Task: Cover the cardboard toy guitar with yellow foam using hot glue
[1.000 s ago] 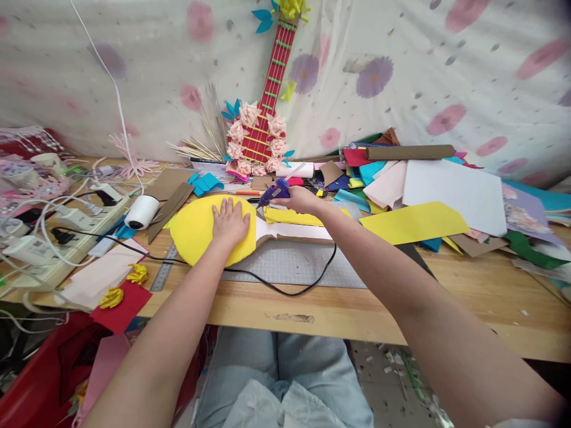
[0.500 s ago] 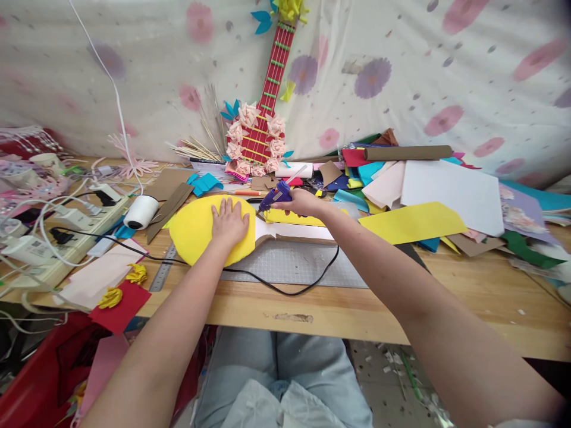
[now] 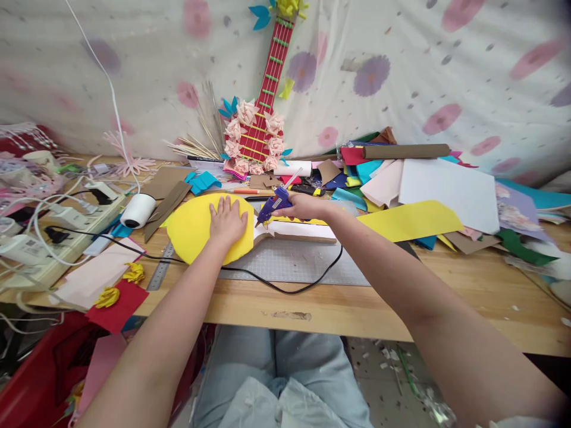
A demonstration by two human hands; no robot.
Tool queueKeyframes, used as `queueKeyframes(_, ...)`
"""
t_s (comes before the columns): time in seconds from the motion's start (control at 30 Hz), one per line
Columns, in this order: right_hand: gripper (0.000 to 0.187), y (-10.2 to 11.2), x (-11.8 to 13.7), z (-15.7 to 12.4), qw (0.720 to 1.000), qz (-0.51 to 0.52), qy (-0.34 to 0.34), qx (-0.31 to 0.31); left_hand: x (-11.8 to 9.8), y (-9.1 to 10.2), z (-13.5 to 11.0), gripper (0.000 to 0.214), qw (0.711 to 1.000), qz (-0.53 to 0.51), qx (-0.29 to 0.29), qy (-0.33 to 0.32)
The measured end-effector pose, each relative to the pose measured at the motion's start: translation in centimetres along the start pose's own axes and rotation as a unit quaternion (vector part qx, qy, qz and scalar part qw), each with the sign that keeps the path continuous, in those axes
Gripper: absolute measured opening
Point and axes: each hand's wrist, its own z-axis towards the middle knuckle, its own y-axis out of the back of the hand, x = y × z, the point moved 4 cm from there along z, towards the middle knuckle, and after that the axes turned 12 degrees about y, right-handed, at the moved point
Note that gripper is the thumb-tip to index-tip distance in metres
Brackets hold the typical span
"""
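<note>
The left hand (image 3: 228,224) lies flat, fingers spread, on the guitar shape (image 3: 244,244). The right hand (image 3: 303,207) curls around the glue gun (image 3: 274,202), at 2 o'clock from the left hand. If it's hot, its tip could burn those fingers by slipping toward 9 o'clock. The cord (image 3: 292,292), looping near 6 o'clock, could catch and tug. The shape has a fat yellow end at 9 o'clock, a thin white neck at 3, brown edges.

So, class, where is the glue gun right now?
In the head view, the glue gun is near the centre, in the right hand, its nozzle at the white neck beside the yellow body.
</note>
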Motion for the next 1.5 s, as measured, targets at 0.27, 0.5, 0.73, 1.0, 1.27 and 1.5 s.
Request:
queueKeyframes(0.27,0.047,-0.6,1.0,-1.1,0.997,0.003,0.024,0.069,0.0,0.1,-0.1,0.059,1.000,0.006,-0.002,0.000)
queueKeyframes(0.5,0.042,-0.3,0.5,-2.2,0.994,0.079,0.033,0.066,0.1,0.0,0.0,0.059,1.000,0.011,0.001,-0.001)
queueKeyframes(0.73,0.044,2.2,-5.4,-5.8,0.957,0.205,0.007,-0.207,0.1,-0.2,0.1,0.059,1.000,0.009,-0.003,-0.004)
queueKeyframes(1.0,0.040,2.0,-15.5,-12.5,0.806,0.175,-0.155,-0.543,0.7,0.0,1.4,0.062,0.999,-0.016,0.044,0.010)
queueKeyframes(1.27,0.035,0.3,-20.4,-13.6,0.781,0.163,-0.242,-0.551,-0.6,3.2,4.0,0.048,0.995,-0.085,0.051,0.031)
queueKeyframes(1.5,0.038,0.1,-20.1,-12.4,0.831,0.035,-0.271,-0.484,-6.7,2.8,4.5,0.060,0.991,0.015,0.134,0.012)
